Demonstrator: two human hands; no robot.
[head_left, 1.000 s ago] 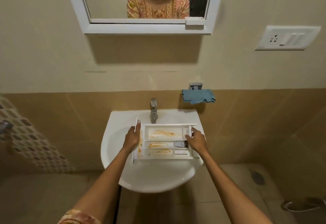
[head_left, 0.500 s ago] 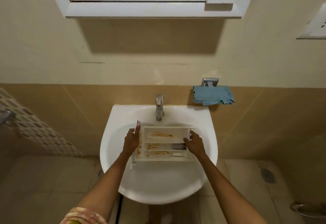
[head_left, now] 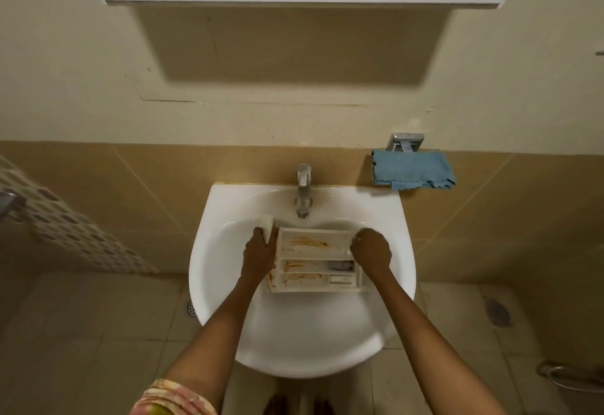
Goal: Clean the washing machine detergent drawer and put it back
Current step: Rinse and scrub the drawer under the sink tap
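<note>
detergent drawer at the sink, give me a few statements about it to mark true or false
1. The left hand and the right hand each grip one end of the detergent drawer over the sink. True.
2. Water is pouring from the tap into the drawer. False: no stream shows below the spout.
3. The drawer's compartments are spotless. False: orange-brown streaks lie in all three.
4. A blue cloth hangs on the wall to the right of the tap. True.
</note>
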